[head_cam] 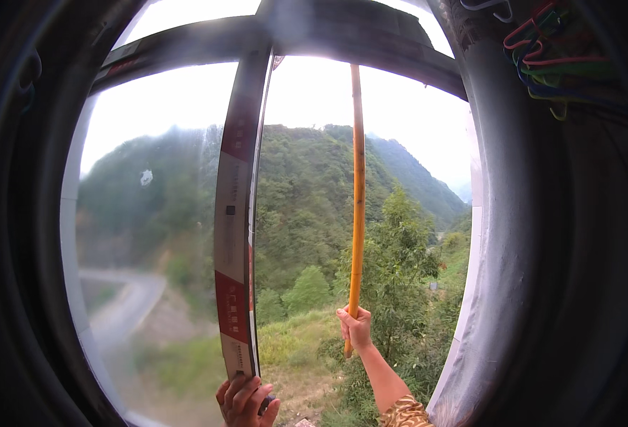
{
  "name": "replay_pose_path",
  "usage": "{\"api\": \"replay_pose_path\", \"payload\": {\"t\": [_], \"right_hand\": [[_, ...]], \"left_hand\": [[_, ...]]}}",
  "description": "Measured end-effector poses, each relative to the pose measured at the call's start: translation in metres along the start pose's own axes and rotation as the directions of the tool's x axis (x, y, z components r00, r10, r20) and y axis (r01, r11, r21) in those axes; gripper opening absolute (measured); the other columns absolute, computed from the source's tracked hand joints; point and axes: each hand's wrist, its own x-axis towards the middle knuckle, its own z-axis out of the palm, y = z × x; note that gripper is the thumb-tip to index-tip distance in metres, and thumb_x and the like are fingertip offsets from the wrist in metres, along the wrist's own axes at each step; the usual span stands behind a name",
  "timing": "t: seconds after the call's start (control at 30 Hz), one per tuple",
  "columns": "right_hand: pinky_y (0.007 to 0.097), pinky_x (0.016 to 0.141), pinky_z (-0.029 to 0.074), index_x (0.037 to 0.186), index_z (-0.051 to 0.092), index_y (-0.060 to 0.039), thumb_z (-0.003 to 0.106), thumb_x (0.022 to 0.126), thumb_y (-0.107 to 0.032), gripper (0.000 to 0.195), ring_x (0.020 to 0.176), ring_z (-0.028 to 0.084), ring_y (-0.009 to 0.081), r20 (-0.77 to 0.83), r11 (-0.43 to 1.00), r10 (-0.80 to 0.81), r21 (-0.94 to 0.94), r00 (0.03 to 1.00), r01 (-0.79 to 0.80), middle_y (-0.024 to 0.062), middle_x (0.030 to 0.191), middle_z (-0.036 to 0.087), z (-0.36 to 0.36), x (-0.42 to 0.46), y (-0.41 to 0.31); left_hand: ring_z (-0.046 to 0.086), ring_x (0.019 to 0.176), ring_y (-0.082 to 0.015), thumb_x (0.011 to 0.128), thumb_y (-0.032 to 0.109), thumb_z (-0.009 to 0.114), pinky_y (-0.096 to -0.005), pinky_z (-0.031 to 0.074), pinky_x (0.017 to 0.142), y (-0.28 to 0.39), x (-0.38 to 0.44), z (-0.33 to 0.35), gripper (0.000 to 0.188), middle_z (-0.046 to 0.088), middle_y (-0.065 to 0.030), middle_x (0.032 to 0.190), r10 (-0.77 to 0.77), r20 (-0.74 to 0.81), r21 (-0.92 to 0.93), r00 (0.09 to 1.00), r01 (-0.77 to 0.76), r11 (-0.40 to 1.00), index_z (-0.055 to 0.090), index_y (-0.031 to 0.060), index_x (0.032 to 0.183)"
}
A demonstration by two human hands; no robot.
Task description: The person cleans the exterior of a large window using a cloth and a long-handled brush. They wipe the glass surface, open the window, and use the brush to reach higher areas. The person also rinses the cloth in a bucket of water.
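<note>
My right hand (355,326) is closed around the lower end of a long yellow-orange wooden pole (358,213). The pole stands nearly upright in the open right part of the window, its top passing behind the upper frame. At the bottom, my left hand (245,401) rests its fingers on the lower part of the vertical window frame bar (235,213), which bears red and grey printed film. A small dark object shows beside its fingers; I cannot tell what it is.
A dusty glass pane (148,224) fills the left side. The horizontal frame bar (367,34) crosses above. Coloured clothes hangers (554,69) hang at the upper right, near the pale window reveal (498,213). Outside are trees (399,256), wooded hills and a curving road (127,299).
</note>
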Motion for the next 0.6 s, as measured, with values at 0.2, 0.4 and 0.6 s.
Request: {"api": "replay_pose_path", "payload": {"t": [0.2, 0.4, 0.6], "right_hand": [[0.0244, 0.029, 0.029, 0.076, 0.055, -0.0073, 0.067, 0.093, -0.012, 0.021, 0.032, 0.038, 0.0058, 0.045, 0.992, -0.123, -0.021, 0.991, 0.124, -0.0031, 0.049, 0.046, 0.048, 0.100, -0.122], [0.0248, 0.029, 0.029, 0.072, 0.051, -0.0090, 0.067, 0.092, -0.014, 0.026, 0.031, 0.036, 0.0065, 0.031, 0.985, -0.161, -0.057, 0.986, 0.163, -0.0032, 0.048, 0.043, 0.085, 0.149, -0.186], [0.0245, 0.029, 0.031, 0.075, 0.054, -0.0075, 0.068, 0.091, -0.010, 0.021, 0.033, 0.038, 0.0060, -0.006, 0.990, -0.134, -0.054, 0.991, 0.133, -0.0027, 0.049, 0.046, 0.024, 0.090, -0.101]], "left_hand": [[0.056, 0.075, -0.0389, 0.066, 0.010, 0.068, -0.0496, 0.045, 0.063, -0.001, 0.003, 0.000, 0.016, 0.055, -0.0140, 0.081, 0.012, -0.010, -0.027, 1.000, -0.012, 1.000, 0.055, 0.0088, 0.075], [0.058, 0.081, -0.0407, 0.068, 0.010, 0.070, -0.0510, 0.047, 0.067, -0.001, -0.003, 0.000, 0.021, 0.059, -0.0156, 0.088, 0.010, -0.001, -0.012, 1.000, -0.010, 1.000, 0.058, 0.0086, 0.084], [0.060, 0.088, -0.0420, 0.070, 0.011, 0.071, -0.0515, 0.049, 0.074, -0.003, -0.007, 0.004, 0.028, 0.062, -0.0160, 0.094, 0.035, -0.028, 0.015, 0.999, -0.035, 0.999, 0.060, 0.0091, 0.096]]}}
